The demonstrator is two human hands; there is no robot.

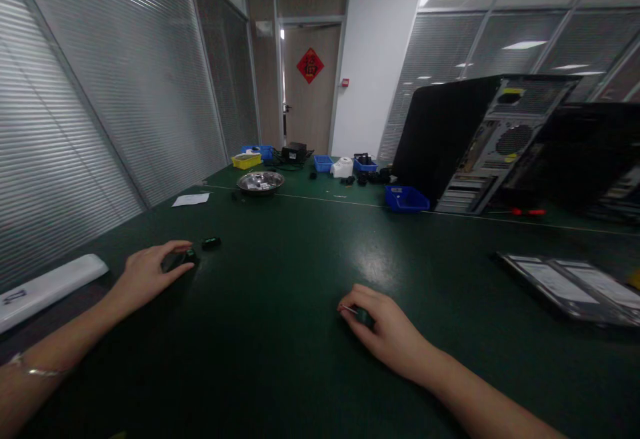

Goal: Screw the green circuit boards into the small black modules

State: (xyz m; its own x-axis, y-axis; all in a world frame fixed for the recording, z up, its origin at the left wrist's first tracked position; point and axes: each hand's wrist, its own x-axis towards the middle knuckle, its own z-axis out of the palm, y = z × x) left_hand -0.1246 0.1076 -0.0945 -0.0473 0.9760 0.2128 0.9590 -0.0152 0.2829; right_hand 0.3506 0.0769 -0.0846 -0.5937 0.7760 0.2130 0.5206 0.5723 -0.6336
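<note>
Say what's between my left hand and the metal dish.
In the head view, a small dark block near your left hand, then dark bits by the metal dish.

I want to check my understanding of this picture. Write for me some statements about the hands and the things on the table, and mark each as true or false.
1. A small dark piece is at the fingertips of the left hand. True.
2. The right hand lies spread flat. False: it is curled, its fingertips closed on a thin, light item.
3. Another dark piece lies on the table just past the left hand's fingertips. True.
4. The computer case stands at the left of the table. False: it stands at the right.
5. The round metal dish is left of the blue tray beside the case. True.
</note>
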